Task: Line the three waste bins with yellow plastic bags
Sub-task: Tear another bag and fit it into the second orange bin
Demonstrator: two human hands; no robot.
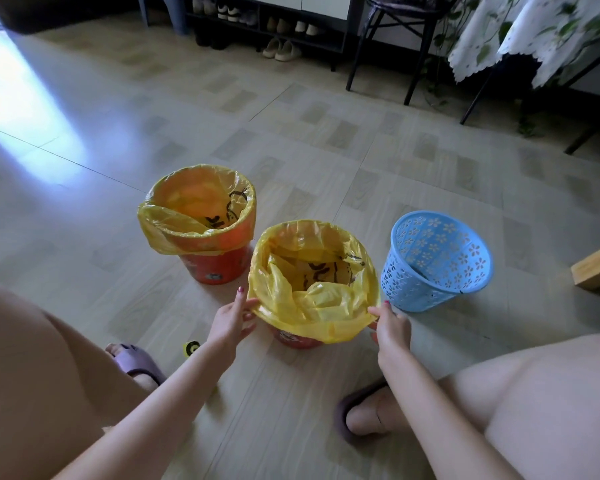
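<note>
lined bin (219, 265) left-rear | second lined bin (297, 339) centre-front | unlined bin (433, 271) right

I see my bare left hand (231, 320) and bare right hand (392, 329), both sleeveless, nails painted dark red. I wear mauve slippers (141, 363) on both feet.
</note>
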